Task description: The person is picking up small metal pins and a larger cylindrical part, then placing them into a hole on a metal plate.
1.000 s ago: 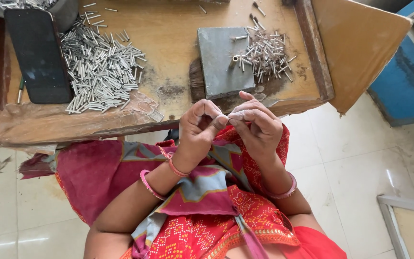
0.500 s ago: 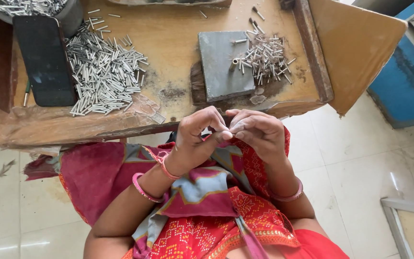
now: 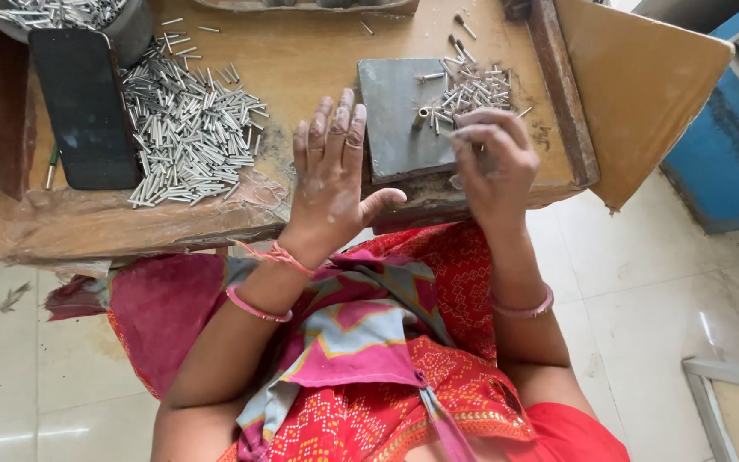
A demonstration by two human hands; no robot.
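My left hand (image 3: 331, 175) lies flat over the front edge of the wooden table (image 3: 301, 60), fingers spread, holding nothing, between a big heap of small metal tubes (image 3: 186, 128) and a grey slab (image 3: 399, 111). My right hand (image 3: 491, 162) hovers at the slab's right edge, fingers curled and pinched at a small metal tube beside a smaller heap of tubes (image 3: 472, 85). Whether it grips a tube is hard to see.
A black phone (image 3: 83, 107) lies on the table's left side, a grey tub of tubes (image 3: 70, 17) behind it. A raised wooden ledge (image 3: 562, 85) and a brown board (image 3: 643, 85) close off the right. A blue cabinet (image 3: 729, 145) stands on the tiled floor.
Both hands were together at the table's front edge, working a small piece between the fingertips. They have parted: the left now rests open on the table, the right has reached to the slab.
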